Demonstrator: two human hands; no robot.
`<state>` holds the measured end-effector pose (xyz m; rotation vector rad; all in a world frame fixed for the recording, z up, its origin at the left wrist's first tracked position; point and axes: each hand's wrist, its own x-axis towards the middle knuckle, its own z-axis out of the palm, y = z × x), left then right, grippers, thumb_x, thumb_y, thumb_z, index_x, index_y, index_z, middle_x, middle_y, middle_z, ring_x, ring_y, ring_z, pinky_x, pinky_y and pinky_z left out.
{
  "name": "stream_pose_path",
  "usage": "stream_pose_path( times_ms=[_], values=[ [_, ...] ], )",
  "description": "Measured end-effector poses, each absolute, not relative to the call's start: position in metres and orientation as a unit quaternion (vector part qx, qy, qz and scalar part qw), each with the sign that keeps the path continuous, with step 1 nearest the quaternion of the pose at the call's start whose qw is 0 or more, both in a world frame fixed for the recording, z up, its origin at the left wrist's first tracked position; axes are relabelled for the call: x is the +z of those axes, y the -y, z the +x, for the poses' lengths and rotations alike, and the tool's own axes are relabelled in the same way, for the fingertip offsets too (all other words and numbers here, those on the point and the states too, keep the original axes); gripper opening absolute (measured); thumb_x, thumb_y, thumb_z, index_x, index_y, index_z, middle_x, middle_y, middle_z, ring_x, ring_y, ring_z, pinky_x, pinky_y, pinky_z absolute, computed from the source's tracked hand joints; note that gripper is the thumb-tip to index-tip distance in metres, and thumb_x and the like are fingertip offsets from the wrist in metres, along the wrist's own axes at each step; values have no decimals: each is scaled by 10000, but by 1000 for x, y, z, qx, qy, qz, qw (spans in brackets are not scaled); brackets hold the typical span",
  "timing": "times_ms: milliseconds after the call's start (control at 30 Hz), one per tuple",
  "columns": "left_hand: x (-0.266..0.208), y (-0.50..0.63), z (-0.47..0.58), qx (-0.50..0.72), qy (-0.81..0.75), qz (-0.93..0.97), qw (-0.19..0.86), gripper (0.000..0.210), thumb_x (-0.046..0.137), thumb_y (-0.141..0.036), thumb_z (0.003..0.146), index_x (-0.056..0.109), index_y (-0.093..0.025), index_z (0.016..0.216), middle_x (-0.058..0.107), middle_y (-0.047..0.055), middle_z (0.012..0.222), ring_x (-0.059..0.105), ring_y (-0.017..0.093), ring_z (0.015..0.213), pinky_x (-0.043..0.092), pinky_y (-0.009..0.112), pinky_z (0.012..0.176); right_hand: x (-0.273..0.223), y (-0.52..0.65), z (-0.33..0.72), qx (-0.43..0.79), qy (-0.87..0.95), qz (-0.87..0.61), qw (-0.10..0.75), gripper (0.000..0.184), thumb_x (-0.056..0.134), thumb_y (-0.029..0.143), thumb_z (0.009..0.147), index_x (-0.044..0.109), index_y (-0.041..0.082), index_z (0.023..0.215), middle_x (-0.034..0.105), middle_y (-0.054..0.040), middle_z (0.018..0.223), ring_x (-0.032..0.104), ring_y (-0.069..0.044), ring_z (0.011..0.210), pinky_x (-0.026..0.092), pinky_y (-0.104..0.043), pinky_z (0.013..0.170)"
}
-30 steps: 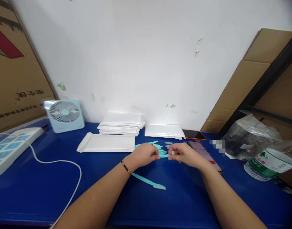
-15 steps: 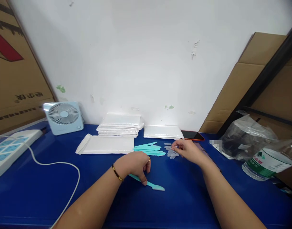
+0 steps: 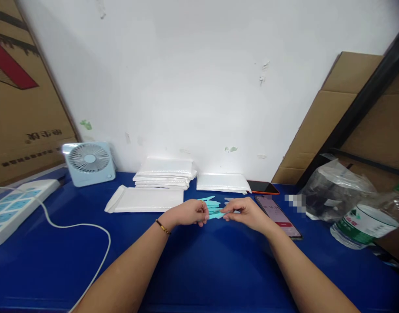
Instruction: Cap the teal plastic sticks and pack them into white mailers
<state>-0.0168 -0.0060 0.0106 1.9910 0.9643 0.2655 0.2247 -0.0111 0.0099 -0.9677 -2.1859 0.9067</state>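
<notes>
My left hand [image 3: 193,213] is closed on a turquoise eyebrow razor [image 3: 215,215], its handle inside the fingers and its blade end pointing right. At that blade end, my right hand [image 3: 247,213] is pinched with thumb and forefinger, on what looks like a small clear blade cap mostly hidden by the fingertips. Just behind the hands lies a pile of turquoise eyebrow razors [image 3: 208,202], partly covered by them. Several clear plastic caps [image 3: 228,200] show beyond my right hand, which hides most of them.
White padded envelopes [image 3: 163,167] are stacked by the wall, with one flat envelope [image 3: 147,200] in front and others [image 3: 222,181] to the right. A lit phone [image 3: 277,215], dark phone [image 3: 263,187], water bottle [image 3: 362,224], fan [image 3: 90,163], power strip [image 3: 20,208] and white cable [image 3: 101,234] surround the workspace.
My left hand has raised the razor from near the front of the table toward the pile. My right hand has moved left from the clear caps to the razor's blade end.
</notes>
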Motion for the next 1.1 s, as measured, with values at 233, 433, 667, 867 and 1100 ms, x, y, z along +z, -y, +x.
stream_pose_path(
  times_ms=[233, 433, 667, 867, 1100],
  values=[
    [-4, -6, -14, 218, -495, 823, 171, 264, 373, -336, 843, 552, -164, 934, 620, 59, 889, 570, 169, 812, 434, 281, 727, -4, -18, 254, 247, 768, -484, 338, 352, 609, 437, 718, 687, 145, 899, 679, -89, 862, 609, -199, 739, 484, -303, 652],
    [-22, -6, -7, 112, -478, 864, 109, 625, 348, -554, 835, 304, -198, 1346, 267, 112, 1429, 166, 281, 1327, 173, 448, 1050, -7, -26, 261, 190, 798, -478, 315, 265, 541, 370, 783, 683, 184, 907, 656, -68, 970, 583, -208, 919, 442, -326, 836],
    [-17, 28, 7, 26, -422, 893, 150, 760, 271, -660, 803, 149, -209, 1403, 92, 119, 1470, 66, 296, 1346, 119, 496, 1050, -13, -33, 268, 122, 790, -526, 291, 255, 476, 306, 818, 674, 193, 932, 654, -71, 988, 563, -210, 943, 409, -341, 872],
    [-6, 41, 8, 32, -409, 901, 144, 772, 253, -694, 783, 276, -193, 1370, 274, 129, 1424, 196, 306, 1318, 162, 483, 1039, -26, -46, 256, 74, 819, -514, 246, 246, 495, 280, 798, 696, 201, 915, 656, -69, 942, 556, -200, 908, 399, -324, 842],
    [-7, 9, 0, 106, -456, 880, 75, 382, 347, -426, 880, 637, -232, 1036, 605, 51, 1124, 487, 230, 1082, 361, 342, 900, -26, -47, 258, 152, 808, -522, 228, 181, 577, 282, 719, 719, 196, 789, 668, -47, 851, 580, -173, 779, 427, -270, 722]
  ],
)
